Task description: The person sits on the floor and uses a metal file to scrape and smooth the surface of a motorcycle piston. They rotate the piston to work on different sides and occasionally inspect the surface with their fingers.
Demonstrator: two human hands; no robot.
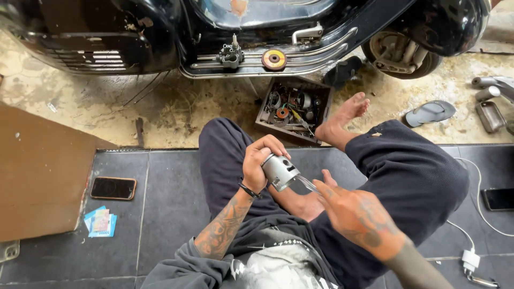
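Observation:
I sit cross-legged on dark floor tiles in front of a black scooter (160, 32). My left hand (259, 163) grips a silver metal piston (279, 171), holding it over my lap. My right hand (356, 214) holds a thin shiny tool (307, 183) whose tip reaches into the piston's open underside. Both forearms are tattooed, and a black band sits on my left wrist.
A box of small parts and tools (293, 108) stands by my bare foot (342, 118). On the scooter's footboard rest a metal part (231, 54) and a grinding disc (274, 59). A phone (113, 188) and banknotes (100, 221) lie left; another phone (498, 198), charger cable and sandal (430, 112) lie right.

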